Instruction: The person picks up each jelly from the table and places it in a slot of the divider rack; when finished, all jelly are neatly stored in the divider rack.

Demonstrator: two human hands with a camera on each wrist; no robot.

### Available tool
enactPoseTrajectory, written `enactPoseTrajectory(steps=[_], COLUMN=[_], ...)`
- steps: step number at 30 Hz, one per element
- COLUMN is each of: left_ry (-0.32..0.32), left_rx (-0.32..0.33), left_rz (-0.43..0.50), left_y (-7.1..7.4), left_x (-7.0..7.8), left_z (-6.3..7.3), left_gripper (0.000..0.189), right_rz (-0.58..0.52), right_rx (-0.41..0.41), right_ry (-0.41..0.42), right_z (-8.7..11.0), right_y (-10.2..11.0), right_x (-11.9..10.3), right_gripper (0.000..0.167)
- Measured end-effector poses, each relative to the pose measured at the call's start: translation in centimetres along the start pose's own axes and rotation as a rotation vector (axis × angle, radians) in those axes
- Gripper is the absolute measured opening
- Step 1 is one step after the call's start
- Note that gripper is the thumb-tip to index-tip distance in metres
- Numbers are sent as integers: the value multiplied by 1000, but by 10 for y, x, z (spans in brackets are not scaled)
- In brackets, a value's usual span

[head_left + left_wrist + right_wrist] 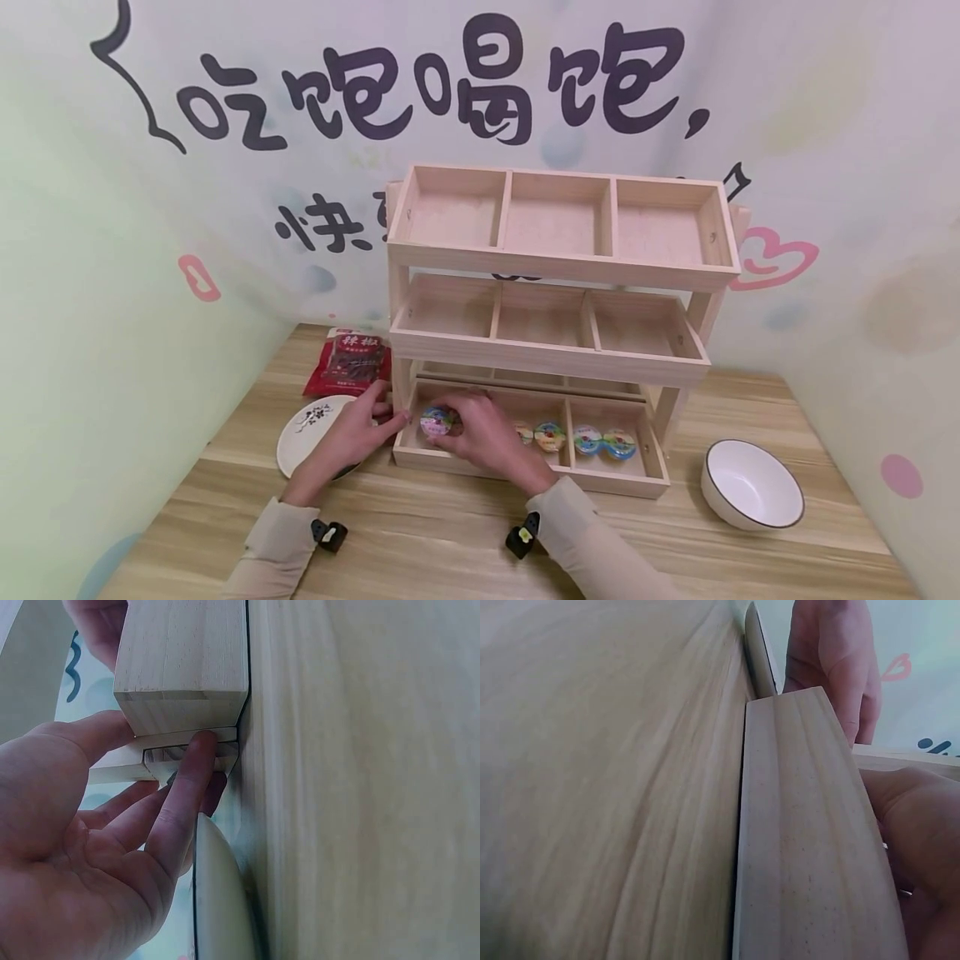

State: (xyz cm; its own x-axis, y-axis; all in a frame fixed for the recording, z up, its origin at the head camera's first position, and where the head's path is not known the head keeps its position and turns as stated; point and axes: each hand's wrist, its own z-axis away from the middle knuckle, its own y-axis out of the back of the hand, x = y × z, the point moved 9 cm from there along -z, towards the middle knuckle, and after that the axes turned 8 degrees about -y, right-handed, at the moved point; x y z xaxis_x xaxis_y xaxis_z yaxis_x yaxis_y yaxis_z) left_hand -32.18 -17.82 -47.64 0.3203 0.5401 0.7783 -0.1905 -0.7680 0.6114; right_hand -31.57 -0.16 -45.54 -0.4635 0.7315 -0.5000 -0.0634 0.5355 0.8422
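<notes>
A three-tier wooden shelf [551, 354] stands on the table. In the left compartment of its bottom tray [525, 475], my right hand [483, 429] pinches a small jelly cup [436, 422] with a pink-and-purple lid. Other jelly cups [550, 436] lie in the middle compartment, partly behind that hand, and two blue-lidded jelly cups [603, 442] sit in the right one. My left hand [358, 429] is at the tray's left end; in the left wrist view its thumb and a fairly straight finger touch the wood. The right wrist view hides the held cup behind the tray wall.
A white plate [296, 442] with a dark floral print lies partly under my left forearm. Behind it is a red packet of dried chillies [348, 364]. A white bowl [752, 487] with a dark rim stands to the right of the shelf. A printed wall hanging [360, 167] rises behind.
</notes>
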Motion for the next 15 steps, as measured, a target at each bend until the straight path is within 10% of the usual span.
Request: enactPoseTrajectory(steps=[15], left_ry=[0], left_rx=[1], left_rz=[-4], left_y=[0], left_x=[0], left_z=[0], left_gripper=[56], right_rz=[45], right_rx=[-39], right_ry=[-17], right_z=[-6], right_y=[-9], right_x=[5], right_gripper=[47])
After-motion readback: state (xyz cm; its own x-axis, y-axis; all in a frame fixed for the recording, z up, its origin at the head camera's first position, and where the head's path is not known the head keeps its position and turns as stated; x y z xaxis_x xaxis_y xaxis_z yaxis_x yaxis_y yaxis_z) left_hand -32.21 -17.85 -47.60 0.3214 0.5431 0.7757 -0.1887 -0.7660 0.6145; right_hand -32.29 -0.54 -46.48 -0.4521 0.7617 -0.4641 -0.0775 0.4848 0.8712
